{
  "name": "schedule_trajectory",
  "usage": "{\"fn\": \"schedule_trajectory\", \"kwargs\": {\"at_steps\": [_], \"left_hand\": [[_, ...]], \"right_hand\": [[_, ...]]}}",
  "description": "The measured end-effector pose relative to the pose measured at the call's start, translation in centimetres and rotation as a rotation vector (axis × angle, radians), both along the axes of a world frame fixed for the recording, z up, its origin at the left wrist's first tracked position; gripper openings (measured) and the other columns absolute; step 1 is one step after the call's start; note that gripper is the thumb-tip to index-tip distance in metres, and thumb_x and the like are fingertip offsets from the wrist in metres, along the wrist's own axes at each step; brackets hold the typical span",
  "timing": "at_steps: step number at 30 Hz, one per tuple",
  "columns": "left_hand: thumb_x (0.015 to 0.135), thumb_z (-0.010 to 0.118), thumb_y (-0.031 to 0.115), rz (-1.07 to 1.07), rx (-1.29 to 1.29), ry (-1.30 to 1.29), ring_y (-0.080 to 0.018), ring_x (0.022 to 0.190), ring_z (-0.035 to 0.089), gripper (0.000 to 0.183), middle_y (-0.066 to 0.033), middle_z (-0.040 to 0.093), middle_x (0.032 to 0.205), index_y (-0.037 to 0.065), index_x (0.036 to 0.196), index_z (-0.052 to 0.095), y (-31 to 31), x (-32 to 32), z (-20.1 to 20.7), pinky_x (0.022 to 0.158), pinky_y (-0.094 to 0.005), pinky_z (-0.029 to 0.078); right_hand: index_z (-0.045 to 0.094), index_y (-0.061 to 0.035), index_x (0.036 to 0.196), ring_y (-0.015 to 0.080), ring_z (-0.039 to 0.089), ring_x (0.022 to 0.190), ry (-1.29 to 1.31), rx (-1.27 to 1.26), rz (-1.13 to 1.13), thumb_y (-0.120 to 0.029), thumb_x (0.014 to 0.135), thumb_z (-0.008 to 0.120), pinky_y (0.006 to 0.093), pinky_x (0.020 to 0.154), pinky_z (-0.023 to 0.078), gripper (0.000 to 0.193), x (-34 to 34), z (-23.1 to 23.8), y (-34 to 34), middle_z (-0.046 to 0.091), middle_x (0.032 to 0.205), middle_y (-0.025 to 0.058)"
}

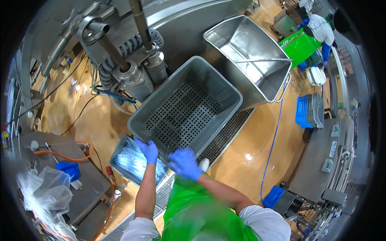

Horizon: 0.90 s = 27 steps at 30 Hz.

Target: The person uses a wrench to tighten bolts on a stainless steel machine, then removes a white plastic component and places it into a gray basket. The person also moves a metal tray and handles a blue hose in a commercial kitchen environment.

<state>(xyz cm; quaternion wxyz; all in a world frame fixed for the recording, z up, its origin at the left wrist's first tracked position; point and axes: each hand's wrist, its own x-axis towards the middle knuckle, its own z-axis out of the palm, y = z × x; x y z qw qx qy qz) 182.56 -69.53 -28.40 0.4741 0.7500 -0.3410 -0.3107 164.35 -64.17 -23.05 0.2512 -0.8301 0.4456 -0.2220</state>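
Note:
A large grey plastic crate with a perforated floor stands open in front of me, with nothing seen inside. My left hand, in a blue-violet glove, is closed on the crate's rim at its near left corner. My right hand, gloved the same way, is at the near side of the crate; motion smears its fingers, so their grip is unclear. Beside my left forearm is a smaller grey-blue bin holding clear plastic film. A green apron covers my front.
A deep stainless steel tub stands beyond the crate on the right. Metal cylinders rise at the left. A metal floor grate runs beneath. A blue hose crosses the floor. Another person stands at far right.

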Motion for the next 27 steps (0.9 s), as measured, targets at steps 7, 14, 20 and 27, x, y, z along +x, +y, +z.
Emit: {"fn": "schedule_trajectory", "kwargs": {"at_steps": [7, 14, 20, 27], "left_hand": [[0.07, 0.046, -0.002, -0.101, 0.025, -0.261, -0.0359, 0.129, 0.037, 0.074, -0.0273, 0.033, 0.139, -0.007, 0.14, 0.02, -1.8, 0.8, -2.4, 0.111, -0.0383, 0.025], [0.073, 0.052, 0.003, -0.229, 0.059, -0.12, -0.0359, 0.128, 0.041, 0.079, -0.0263, 0.035, 0.14, -0.004, 0.144, 0.016, -3.5, 2.7, -3.1, 0.108, -0.0376, 0.032], [0.075, 0.056, 0.012, -0.649, 0.139, -0.307, -0.0386, 0.133, 0.037, 0.084, -0.0287, 0.034, 0.143, -0.004, 0.146, 0.015, -6.2, -0.6, -1.4, 0.11, -0.0391, 0.031], [0.073, 0.05, 0.003, -1.045, 0.046, -0.385, -0.0346, 0.129, 0.04, 0.077, -0.025, 0.037, 0.141, -0.004, 0.143, 0.022, -7.3, -15.7, -1.7, 0.109, -0.0369, 0.031]], "right_hand": [[0.012, -0.0005, 0.147, 0.0442, 0.044, 0.123, -0.411, 0.255, -1.236, -0.017, 0.077, 0.059, 0.0434, 0.106, 0.034, 0.086, -15.7, -4.0, -13.5, 0.038, 0.136, 0.0356], [-0.009, 0.0009, 0.145, 0.0419, 0.05, 0.118, -0.595, 0.532, -1.262, -0.016, 0.077, 0.054, 0.0425, 0.102, 0.04, 0.094, -16.2, -4.9, -4.4, 0.045, 0.131, 0.0319], [0.002, 0.0023, 0.144, 0.0322, 0.049, 0.121, -0.949, 0.533, -1.611, -0.009, 0.073, 0.065, 0.0373, 0.103, 0.038, 0.096, -15.0, -7.2, 8.9, 0.045, 0.133, 0.0238], [0.039, 0.0044, 0.122, 0.0304, 0.056, 0.106, -1.156, 0.434, -1.958, -0.013, 0.068, 0.07, 0.0398, 0.095, 0.044, 0.064, -16.6, -10.6, 21.3, 0.056, 0.112, 0.0184]]}}
